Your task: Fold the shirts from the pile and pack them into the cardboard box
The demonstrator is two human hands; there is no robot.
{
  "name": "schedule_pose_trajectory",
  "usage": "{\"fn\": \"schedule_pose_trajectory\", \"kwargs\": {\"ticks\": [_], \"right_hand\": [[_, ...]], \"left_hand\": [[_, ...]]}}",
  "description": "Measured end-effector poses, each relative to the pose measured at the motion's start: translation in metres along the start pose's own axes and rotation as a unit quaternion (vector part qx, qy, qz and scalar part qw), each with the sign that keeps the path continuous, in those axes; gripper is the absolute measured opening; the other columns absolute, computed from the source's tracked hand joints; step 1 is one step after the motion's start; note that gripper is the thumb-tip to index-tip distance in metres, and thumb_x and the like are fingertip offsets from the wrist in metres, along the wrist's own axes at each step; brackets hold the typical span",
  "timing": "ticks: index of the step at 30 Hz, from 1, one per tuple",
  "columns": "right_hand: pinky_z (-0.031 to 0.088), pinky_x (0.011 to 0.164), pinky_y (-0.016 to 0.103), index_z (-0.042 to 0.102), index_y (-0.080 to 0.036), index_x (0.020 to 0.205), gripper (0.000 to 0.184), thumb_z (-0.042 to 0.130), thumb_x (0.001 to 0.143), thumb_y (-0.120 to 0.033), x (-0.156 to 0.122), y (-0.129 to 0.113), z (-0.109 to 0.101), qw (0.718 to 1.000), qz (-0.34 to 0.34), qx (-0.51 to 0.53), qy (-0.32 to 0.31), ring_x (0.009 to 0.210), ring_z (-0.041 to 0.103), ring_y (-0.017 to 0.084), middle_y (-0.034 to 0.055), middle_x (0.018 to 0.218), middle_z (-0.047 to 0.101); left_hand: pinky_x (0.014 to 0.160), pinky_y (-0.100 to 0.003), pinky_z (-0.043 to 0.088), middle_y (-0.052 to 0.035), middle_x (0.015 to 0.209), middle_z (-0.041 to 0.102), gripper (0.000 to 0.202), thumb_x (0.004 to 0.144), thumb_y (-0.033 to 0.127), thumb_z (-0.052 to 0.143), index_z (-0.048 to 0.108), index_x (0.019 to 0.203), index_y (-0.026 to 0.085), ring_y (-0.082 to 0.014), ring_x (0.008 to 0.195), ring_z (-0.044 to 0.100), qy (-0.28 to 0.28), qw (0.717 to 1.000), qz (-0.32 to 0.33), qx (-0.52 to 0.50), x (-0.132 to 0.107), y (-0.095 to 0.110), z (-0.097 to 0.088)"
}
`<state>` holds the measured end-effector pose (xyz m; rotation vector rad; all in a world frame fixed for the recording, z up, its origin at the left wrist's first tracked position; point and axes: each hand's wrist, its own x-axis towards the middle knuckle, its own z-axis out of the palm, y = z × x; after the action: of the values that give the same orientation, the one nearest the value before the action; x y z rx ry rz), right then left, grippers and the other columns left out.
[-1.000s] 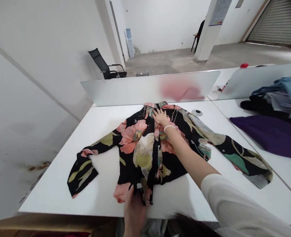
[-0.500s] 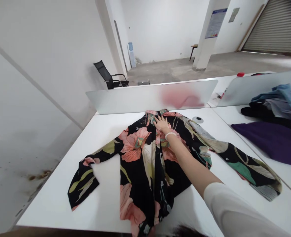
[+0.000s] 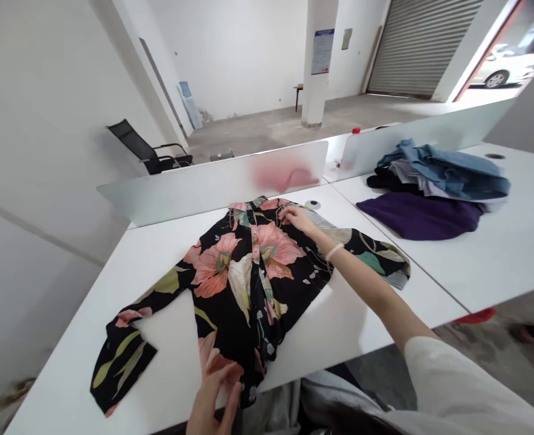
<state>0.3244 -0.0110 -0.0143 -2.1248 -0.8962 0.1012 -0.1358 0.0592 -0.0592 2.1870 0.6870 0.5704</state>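
Note:
A black long-sleeved shirt with large pink flowers and green leaves lies front up on the white table, its collar toward the divider. My right hand is at the upper right chest near the shoulder, fingers curled together on the fabric. At the lower left hem is my left hand, its thumb and forefinger apart beside the pink-printed cloth. The shirt's left-side sleeve is bent at the elbow; the right-side sleeve stretches out beyond my right forearm, which covers part of it.
A frosted divider runs along the back of the white table. To the right lie a purple garment and a pile of blue denim clothes. A round cable hole sits behind the shirt's shoulder. A black chair stands beyond the divider.
My right hand has moved from the placket below the collar to the right chest, its spread fingers now curled. My left hand has come into view at the hem. The view has turned right.

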Motion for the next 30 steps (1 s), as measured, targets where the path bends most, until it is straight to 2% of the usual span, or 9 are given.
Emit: {"fn": "schedule_pose_trajectory", "kwargs": {"ticks": [5,8,11,16,19,22,24,27,30], "right_hand": [[0.045,0.058,0.024,0.065,-0.016,0.079,0.029,0.036,0.077,-0.011,-0.124,0.049,-0.064,0.998,0.052,-0.044,0.016,0.053,0.056,0.013,0.0007,0.062,0.062],[0.045,0.07,0.028,0.069,-0.015,0.08,0.029,0.04,0.075,-0.01,-0.177,0.069,-0.065,0.991,0.08,-0.096,0.042,0.07,0.059,0.017,0.0066,0.078,0.064],[0.041,0.082,0.034,0.069,-0.015,0.1,0.034,0.043,0.079,-0.013,-0.192,0.074,-0.05,0.985,0.086,-0.142,0.053,0.089,0.055,0.023,0.0123,0.096,0.061],[0.036,0.09,0.043,0.065,-0.022,0.113,0.039,0.057,0.075,-0.02,-0.174,0.067,-0.027,0.992,0.062,-0.104,0.034,0.114,0.042,0.032,0.0135,0.123,0.053],[0.036,0.092,0.042,0.067,-0.017,0.094,0.024,0.062,0.072,-0.025,-0.167,0.06,-0.021,0.994,0.059,0.069,0.062,0.115,0.044,0.031,0.0128,0.117,0.059],[0.045,0.085,0.036,0.062,-0.018,0.1,0.032,0.053,0.082,-0.041,-0.17,0.052,-0.015,0.98,0.063,0.169,0.08,0.097,0.058,0.023,0.0078,0.103,0.065],[0.049,0.077,0.032,0.059,-0.02,0.106,0.038,0.053,0.081,-0.049,-0.175,0.047,-0.012,0.932,0.112,0.321,0.124,0.084,0.062,0.018,0.0041,0.096,0.068],[0.051,0.068,0.026,0.061,-0.022,0.099,0.037,0.07,0.068,-0.041,-0.184,0.04,-0.015,0.796,0.207,0.528,0.21,0.073,0.064,0.014,-0.0005,0.087,0.07],[0.054,0.069,0.026,0.064,-0.02,0.089,0.028,0.073,0.064,-0.029,-0.197,0.035,-0.033,0.739,0.273,0.575,0.222,0.074,0.066,0.016,-0.0004,0.082,0.071]], "left_hand": [[0.093,-0.039,0.048,-0.0047,0.098,0.071,0.025,0.089,0.037,0.048,0.064,0.102,0.024,-0.0215,0.093,0.065,-0.018,0.961,0.241,0.136,0.029,-0.01,-0.003],[0.077,-0.032,0.053,-0.0054,0.097,0.072,0.029,0.091,0.038,0.043,0.065,0.103,0.023,-0.021,0.09,0.066,-0.033,0.942,0.276,0.189,0.069,-0.003,-0.023],[0.082,-0.032,0.051,-0.0062,0.103,0.07,0.035,0.093,0.039,0.037,0.063,0.109,0.021,-0.0195,0.092,0.065,-0.111,0.931,0.281,0.205,0.131,0.019,-0.027],[0.104,-0.04,0.037,-0.006,0.127,0.06,0.041,0.095,0.031,0.029,0.06,0.118,0.02,-0.0203,0.121,0.051,-0.236,0.878,0.332,0.25,0.229,0.038,0.03],[0.108,-0.042,0.031,-0.0055,0.135,0.054,0.042,0.095,0.029,0.029,0.055,0.126,0.02,-0.02,0.128,0.044,-0.227,0.88,0.313,0.275,0.258,0.027,0.074],[0.107,-0.05,0.029,-0.0088,0.143,0.043,0.045,0.096,0.033,0.028,0.047,0.134,0.02,-0.025,0.134,0.036,-0.193,0.893,0.281,0.296,0.265,0.011,0.102],[0.108,-0.052,0.026,-0.0091,0.147,0.037,0.047,0.096,0.036,0.028,0.042,0.138,0.02,-0.027,0.136,0.031,-0.173,0.898,0.266,0.304,0.264,0.002,0.111],[0.111,-0.05,0.021,-0.0059,0.149,0.034,0.048,0.096,0.039,0.027,0.038,0.14,0.023,-0.026,0.138,0.027,-0.161,0.901,0.26,0.308,0.264,-0.007,0.116],[0.112,-0.047,0.02,-0.0039,0.15,0.033,0.049,0.096,0.041,0.026,0.037,0.141,0.025,-0.0245,0.139,0.025,-0.16,0.902,0.256,0.31,0.267,-0.011,0.117]]}}
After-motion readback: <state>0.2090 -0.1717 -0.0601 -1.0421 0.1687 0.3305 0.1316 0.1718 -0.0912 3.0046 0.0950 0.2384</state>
